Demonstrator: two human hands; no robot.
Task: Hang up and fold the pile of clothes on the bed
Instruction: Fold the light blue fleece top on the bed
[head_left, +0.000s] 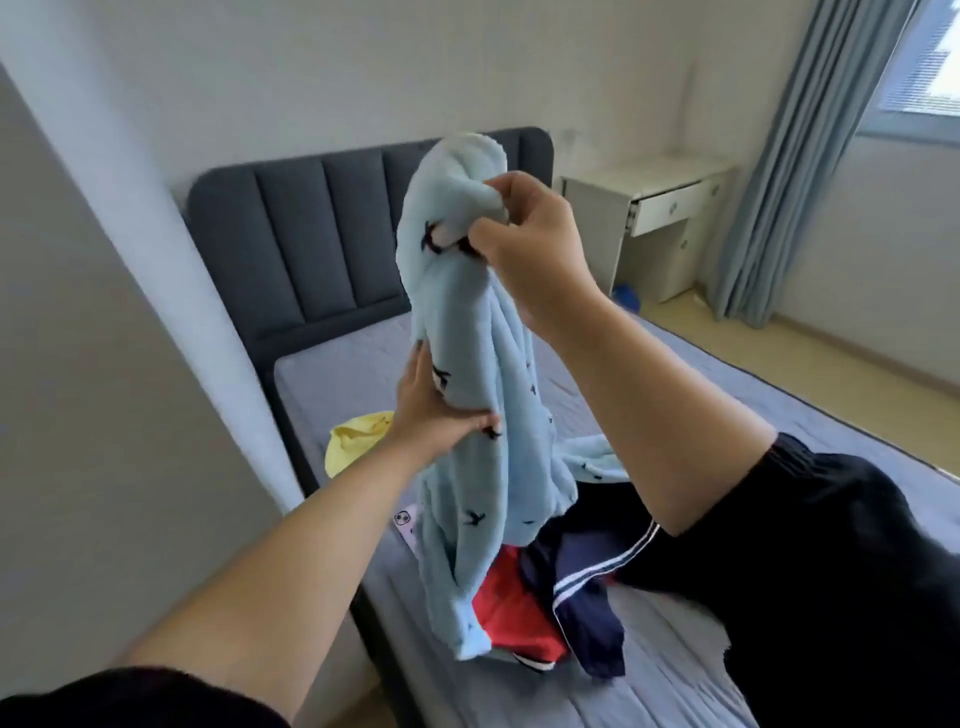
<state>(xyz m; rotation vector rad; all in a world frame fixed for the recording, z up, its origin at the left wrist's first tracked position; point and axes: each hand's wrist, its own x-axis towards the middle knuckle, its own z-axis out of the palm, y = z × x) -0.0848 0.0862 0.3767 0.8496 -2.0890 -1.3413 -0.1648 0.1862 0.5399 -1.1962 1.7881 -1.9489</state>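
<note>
- The light-blue fleece garment with small dark bird prints (467, 364) hangs in the air above the bed, and its lower end touches the pile.
- The right hand (524, 244) grips the bunched top of this garment with curled fingers, high above the bed.
- The left hand (431, 400) holds the garment at its middle, lower down. The thumb lies across the front and the fingers go behind the cloth.
- The rest of the pile lies on the bed under the garment: a red garment (514, 618) and a navy garment with white stripes (582, 582), both crumpled.
- A pale yellow cloth (358, 436) lies apart on the bed, toward the dark grey padded headboard (291, 234). I cannot tell if it is folded.
- I judge the task is at an early stage: no folded stack and no hanger is visible, and the blue garment is only lifted, not yet spread out.
- A phone in a pale case (405, 525) lies near the left edge of the bed, partly behind the hanging cloth; it could be swept off.
- The grey mattress of the bed (337, 374) has bare room toward the headboard for folding.
- A wall corner (104, 312) stands close at the left side of the bed, so there is little room there. The floor on the right side of the bed is open up to the white desk with a pulled-out drawer (665, 208).
</note>
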